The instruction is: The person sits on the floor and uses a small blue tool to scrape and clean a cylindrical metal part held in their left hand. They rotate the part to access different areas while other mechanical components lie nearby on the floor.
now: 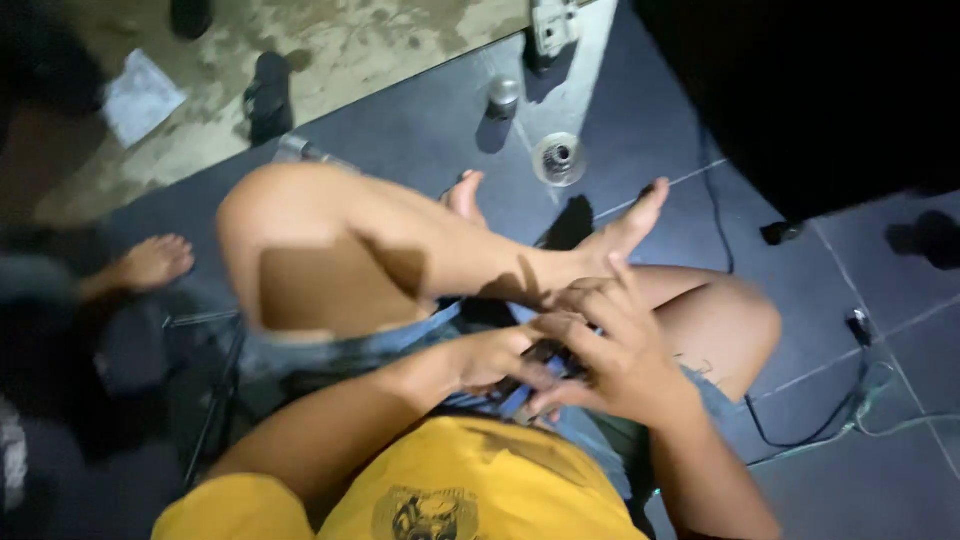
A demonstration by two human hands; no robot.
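The right hand (625, 355) is the larger shape in view: it lies over the lap with its palm down and fingers (622, 280) loosely spread and only partly curled, the fingertips resting on a small dark object (548, 356) that shows between the two hands. The left hand (497, 358) comes in from the left with its fingers curled around the near side of that same object, so both hands touch it at once. How firmly either one grips cannot be told, because the hands hide most of it.

The small dark object sits low in the lap, just above the hem of the yellow printed T-shirt (470, 480) and against the blue denim shorts (370, 350). It looks black and blocky; its shape beyond that is too covered and blurred to make out.

The person sits cross-legged on a dark grey tiled floor (420, 130). Well ahead of the feet stand a round metal drain fitting (558, 158) and a short silver cylinder (503, 98). A thin black cable (722, 225) runs along the floor to the right of the knee. Another person's bare foot (150, 262) rests at the left edge.
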